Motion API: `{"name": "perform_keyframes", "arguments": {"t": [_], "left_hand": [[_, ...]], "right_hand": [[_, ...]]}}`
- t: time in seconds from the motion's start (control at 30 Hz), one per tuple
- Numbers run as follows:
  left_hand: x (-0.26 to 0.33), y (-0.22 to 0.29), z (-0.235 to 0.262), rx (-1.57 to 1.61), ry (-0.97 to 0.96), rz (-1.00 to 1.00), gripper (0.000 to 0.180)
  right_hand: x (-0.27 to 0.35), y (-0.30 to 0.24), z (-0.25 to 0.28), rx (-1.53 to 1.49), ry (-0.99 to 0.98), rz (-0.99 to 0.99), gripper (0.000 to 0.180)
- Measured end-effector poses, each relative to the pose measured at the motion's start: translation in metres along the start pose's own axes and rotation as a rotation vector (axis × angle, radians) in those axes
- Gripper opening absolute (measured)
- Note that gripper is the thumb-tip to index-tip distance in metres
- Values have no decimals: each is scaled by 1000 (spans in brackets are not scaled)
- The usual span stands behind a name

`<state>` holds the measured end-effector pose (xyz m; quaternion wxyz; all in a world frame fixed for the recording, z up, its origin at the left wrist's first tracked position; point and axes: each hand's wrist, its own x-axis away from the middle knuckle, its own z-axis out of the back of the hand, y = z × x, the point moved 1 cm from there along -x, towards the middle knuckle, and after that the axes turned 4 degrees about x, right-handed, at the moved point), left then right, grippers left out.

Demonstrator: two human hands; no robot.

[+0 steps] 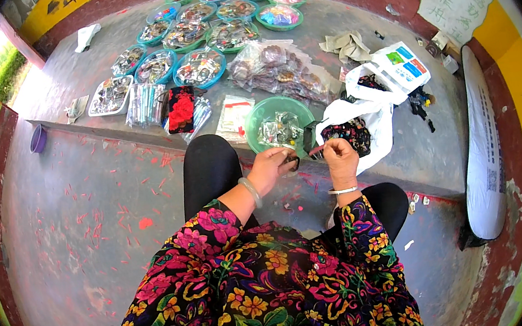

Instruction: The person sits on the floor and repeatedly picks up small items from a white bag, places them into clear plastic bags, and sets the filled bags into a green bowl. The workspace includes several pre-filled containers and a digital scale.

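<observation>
My left hand (pixel 267 170), with a pale bangle at the wrist, is closed in a pinch on a small dark loop (pixel 294 163). Thumb and fingers of my right hand (pixel 341 161) are pressed together on a thin dark reddish strip (pixel 316 151). What exactly these small pieces are is too fine to tell. Just beyond both hands stands a green basin (pixel 254 117) with small clear packets (pixel 279 128) in it. To its right a white plastic bag (pixel 382 123) lies open, touching the basin's side, with dark patterned pieces (pixel 349 134) inside.
Several basins of packets (pixel 200 67) crowd the raised ledge behind. Clear bags of brown round items (pixel 272 69), a white packet (pixel 234 118) and a red-and-black cloth (pixel 181 109) lie nearer. A long white padded bundle (pixel 482 155) leans at the right wall. Red scraps (pixel 145 223) litter the floor.
</observation>
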<state>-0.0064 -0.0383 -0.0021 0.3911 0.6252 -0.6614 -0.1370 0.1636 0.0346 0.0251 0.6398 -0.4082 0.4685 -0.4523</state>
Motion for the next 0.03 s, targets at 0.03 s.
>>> {"name": "perform_keyframes", "arguments": {"t": [0.03], "left_hand": [[-1, 1, 4, 35, 56, 16, 21]], "right_hand": [[-2, 4, 2, -61, 1, -54, 2]]}}
